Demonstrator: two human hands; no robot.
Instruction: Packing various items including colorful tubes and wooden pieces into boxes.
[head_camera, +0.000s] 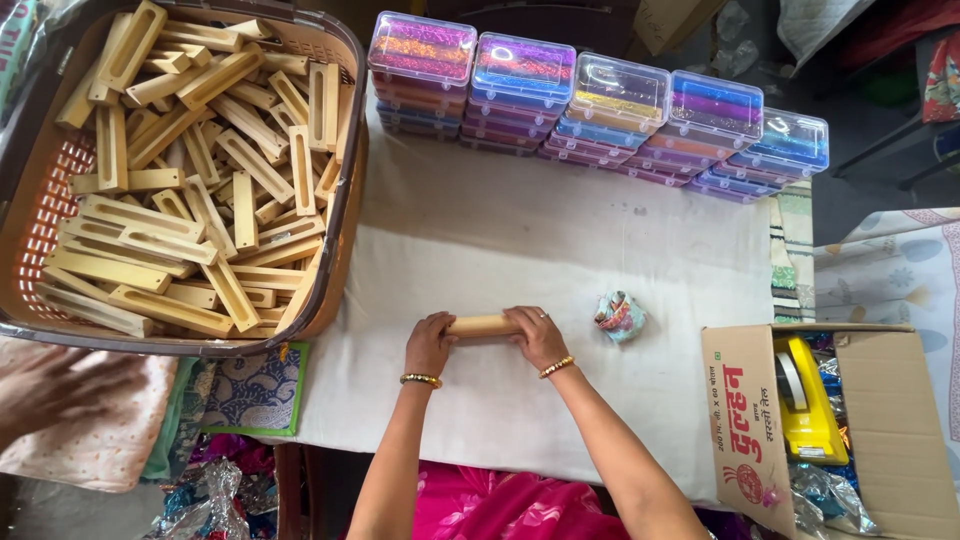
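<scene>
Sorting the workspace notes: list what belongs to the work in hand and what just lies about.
In hand:
left hand and right hand, each gripping an end of the wooden block
basket of wooden blocks
crumpled foil wrapper

Lying about:
stacked clear boxes of glitter sheets
yellow tape dispenser in cardboard box
patterned blue card

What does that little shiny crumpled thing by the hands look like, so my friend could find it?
Start at the white cloth covering the table. Both hands, left hand and right hand, press a wooden block on it. Just beside the right hand, apart from it, sits a small crumpled foil ball, shiny with blue, green and pink; it is the only loose thing lying there.
</scene>
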